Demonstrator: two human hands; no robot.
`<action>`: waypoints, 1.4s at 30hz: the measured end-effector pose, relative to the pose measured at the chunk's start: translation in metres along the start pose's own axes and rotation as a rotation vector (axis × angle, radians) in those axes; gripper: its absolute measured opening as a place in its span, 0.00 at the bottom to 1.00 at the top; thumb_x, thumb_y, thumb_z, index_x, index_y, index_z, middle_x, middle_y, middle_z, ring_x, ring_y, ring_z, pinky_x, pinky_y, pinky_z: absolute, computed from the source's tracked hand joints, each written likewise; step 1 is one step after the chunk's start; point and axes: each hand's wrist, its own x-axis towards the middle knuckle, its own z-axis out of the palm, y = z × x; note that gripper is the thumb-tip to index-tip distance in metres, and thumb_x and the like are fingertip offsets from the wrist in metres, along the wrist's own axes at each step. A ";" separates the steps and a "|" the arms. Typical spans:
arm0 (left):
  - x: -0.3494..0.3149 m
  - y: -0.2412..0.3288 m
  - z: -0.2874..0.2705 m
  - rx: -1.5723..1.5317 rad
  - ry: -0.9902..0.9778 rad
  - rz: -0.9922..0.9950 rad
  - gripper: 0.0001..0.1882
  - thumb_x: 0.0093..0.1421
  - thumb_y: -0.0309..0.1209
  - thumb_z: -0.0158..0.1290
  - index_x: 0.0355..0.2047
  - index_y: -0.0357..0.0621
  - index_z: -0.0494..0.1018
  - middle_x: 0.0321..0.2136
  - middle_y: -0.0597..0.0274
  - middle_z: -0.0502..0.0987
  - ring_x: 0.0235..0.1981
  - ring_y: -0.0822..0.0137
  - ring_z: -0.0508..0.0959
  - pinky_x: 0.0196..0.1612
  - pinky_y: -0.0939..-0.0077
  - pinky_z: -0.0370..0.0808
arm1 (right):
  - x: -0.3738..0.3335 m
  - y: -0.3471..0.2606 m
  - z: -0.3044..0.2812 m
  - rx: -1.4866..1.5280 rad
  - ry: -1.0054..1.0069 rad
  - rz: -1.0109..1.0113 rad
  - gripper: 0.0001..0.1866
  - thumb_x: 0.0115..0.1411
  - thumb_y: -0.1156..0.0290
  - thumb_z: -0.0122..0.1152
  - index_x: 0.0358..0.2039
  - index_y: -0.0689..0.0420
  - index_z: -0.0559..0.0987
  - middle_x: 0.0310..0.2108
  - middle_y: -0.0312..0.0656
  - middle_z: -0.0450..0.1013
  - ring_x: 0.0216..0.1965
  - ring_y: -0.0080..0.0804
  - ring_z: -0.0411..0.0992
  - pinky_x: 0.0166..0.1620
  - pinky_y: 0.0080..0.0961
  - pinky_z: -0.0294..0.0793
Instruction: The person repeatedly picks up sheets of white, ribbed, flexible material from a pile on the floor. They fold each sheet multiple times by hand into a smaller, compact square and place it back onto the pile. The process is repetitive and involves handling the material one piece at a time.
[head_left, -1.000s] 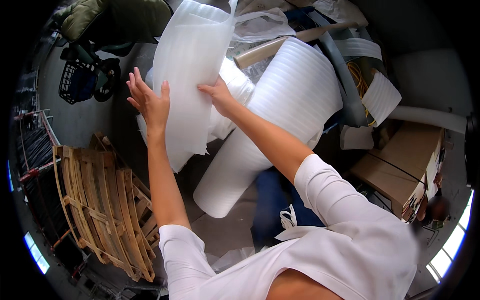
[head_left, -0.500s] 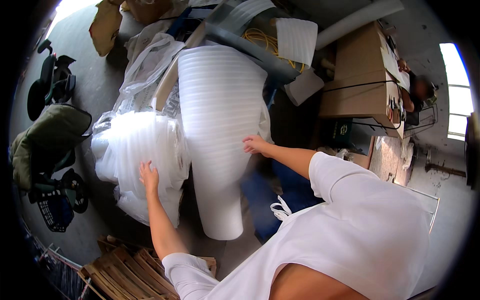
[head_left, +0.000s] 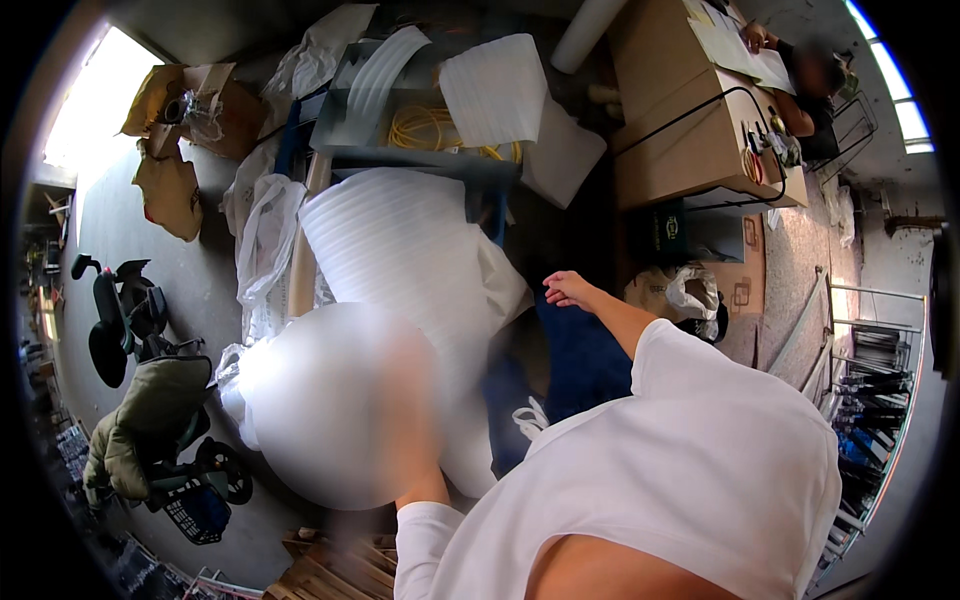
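- One large roll of ribbed white foam point(head_left: 385, 235) lies slantwise on the floor before a worker, its far end close to a grey container and its near end by the worker's legs.
- Beyond it at right stands a tall brown cardboard box point(head_left: 655, 95), with another person's arm point(head_left: 790, 110) resting at its far side.
- The grey container point(head_left: 365, 155) sits past the roll's far end, a foam sheet point(head_left: 490, 90) draped over its edge and a yellow cord point(head_left: 418, 128) coiled inside.
- Crinkled clear plastic point(head_left: 230, 385) shows at the left of a pale, round blur.
- The left hand point(head_left: 408, 395) reaches into that blur, beside the roll; whether its fingers grip anything cannot be told.
- The right hand point(head_left: 568, 290) hangs in the air right of the roll, fingers loosely parted and slightly bent, holding nothing.
- The step in hand appears to be handling the white foam; a next move would seemingly call for the free right hand to find a hold on it.
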 end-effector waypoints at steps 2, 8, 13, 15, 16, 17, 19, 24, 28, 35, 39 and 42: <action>0.018 0.008 0.057 0.037 -0.032 0.201 0.12 0.54 0.24 0.45 0.40 0.42 0.70 0.24 0.62 0.72 0.26 0.75 0.69 0.30 0.81 0.66 | 0.015 -0.019 -0.019 0.099 -0.010 -0.025 0.12 0.57 0.66 0.47 0.40 0.55 0.70 0.32 0.39 0.69 0.32 0.27 0.70 0.35 0.24 0.69; 0.060 0.092 0.176 0.022 -0.198 0.087 0.14 0.55 0.28 0.43 0.42 0.46 0.69 0.37 0.58 0.72 0.39 0.64 0.69 0.42 0.73 0.65 | 0.111 -0.116 -0.077 0.099 0.084 -0.108 0.11 0.54 0.72 0.47 0.38 0.55 0.72 0.31 0.38 0.70 0.33 0.26 0.69 0.37 0.22 0.68; 0.124 0.186 0.239 -0.129 -0.181 0.114 0.13 0.55 0.24 0.44 0.42 0.41 0.69 0.35 0.65 0.73 0.31 0.76 0.70 0.34 0.84 0.66 | 0.201 -0.182 -0.119 -0.226 0.221 -0.382 0.14 0.48 0.74 0.50 0.37 0.56 0.76 0.32 0.40 0.73 0.34 0.28 0.70 0.39 0.21 0.67; 0.144 0.244 0.245 -0.243 -0.164 0.039 0.13 0.55 0.24 0.44 0.42 0.40 0.69 0.36 0.64 0.73 0.32 0.75 0.70 0.37 0.83 0.66 | 0.189 -0.233 -0.133 -0.245 0.096 -0.262 0.15 0.47 0.74 0.51 0.37 0.55 0.77 0.34 0.41 0.73 0.35 0.28 0.69 0.40 0.21 0.66; 0.153 0.269 0.243 -0.288 -0.170 0.012 0.13 0.56 0.24 0.44 0.42 0.39 0.69 0.36 0.64 0.73 0.33 0.75 0.70 0.38 0.83 0.66 | 0.208 -0.230 -0.140 -0.275 0.121 -0.427 0.15 0.48 0.73 0.51 0.38 0.54 0.77 0.34 0.42 0.73 0.35 0.27 0.68 0.40 0.19 0.65; 0.161 0.279 0.246 -0.300 -0.158 0.020 0.13 0.56 0.24 0.44 0.42 0.39 0.69 0.37 0.63 0.73 0.34 0.74 0.70 0.38 0.82 0.66 | 0.216 -0.234 -0.144 -0.189 0.076 -0.428 0.15 0.48 0.72 0.51 0.38 0.54 0.77 0.34 0.42 0.73 0.36 0.28 0.68 0.41 0.19 0.65; 0.174 0.292 0.249 -0.324 -0.136 0.043 0.13 0.56 0.25 0.44 0.41 0.38 0.69 0.37 0.63 0.73 0.35 0.73 0.71 0.39 0.82 0.66 | 0.230 -0.243 -0.149 -0.019 -0.011 -0.428 0.14 0.49 0.71 0.51 0.38 0.54 0.77 0.33 0.42 0.73 0.36 0.30 0.68 0.43 0.18 0.64; 0.167 0.285 0.255 -0.385 -0.114 -0.127 0.13 0.56 0.25 0.43 0.41 0.38 0.69 0.38 0.62 0.73 0.37 0.71 0.72 0.39 0.81 0.65 | 0.240 -0.262 -0.153 -0.088 -0.005 -0.262 0.20 0.52 0.67 0.49 0.48 0.54 0.70 0.47 0.43 0.63 0.50 0.35 0.58 0.49 0.37 0.59; 0.156 0.270 0.259 -0.405 -0.092 -0.242 0.13 0.56 0.26 0.43 0.40 0.41 0.70 0.37 0.64 0.73 0.36 0.73 0.73 0.35 0.83 0.65 | 0.236 -0.276 -0.158 0.039 -0.097 -0.152 0.22 0.50 0.70 0.49 0.48 0.58 0.69 0.45 0.44 0.64 0.49 0.37 0.61 0.50 0.27 0.60; 0.148 0.279 0.262 -0.579 -0.070 -0.355 0.12 0.55 0.26 0.43 0.39 0.40 0.70 0.36 0.61 0.73 0.34 0.71 0.73 0.38 0.81 0.68 | 0.263 -0.252 -0.177 0.092 0.003 -0.250 0.23 0.54 0.69 0.48 0.51 0.61 0.65 0.51 0.43 0.61 0.52 0.35 0.59 0.53 0.28 0.58; 0.149 0.299 0.262 -0.680 -0.085 -0.381 0.16 0.57 0.35 0.45 0.43 0.42 0.68 0.38 0.64 0.73 0.40 0.72 0.71 0.41 0.80 0.65 | 0.210 -0.251 -0.194 0.486 -0.160 -0.221 0.24 0.56 0.67 0.46 0.53 0.60 0.61 0.53 0.41 0.58 0.56 0.35 0.54 0.55 0.35 0.54; 0.150 0.320 0.262 -0.894 -0.068 -0.480 0.23 0.57 0.42 0.46 0.48 0.41 0.63 0.43 0.63 0.71 0.45 0.70 0.69 0.46 0.78 0.62 | 0.132 -0.246 -0.198 0.632 -0.293 -0.305 0.23 0.56 0.67 0.47 0.51 0.63 0.62 0.52 0.40 0.60 0.55 0.32 0.55 0.55 0.33 0.56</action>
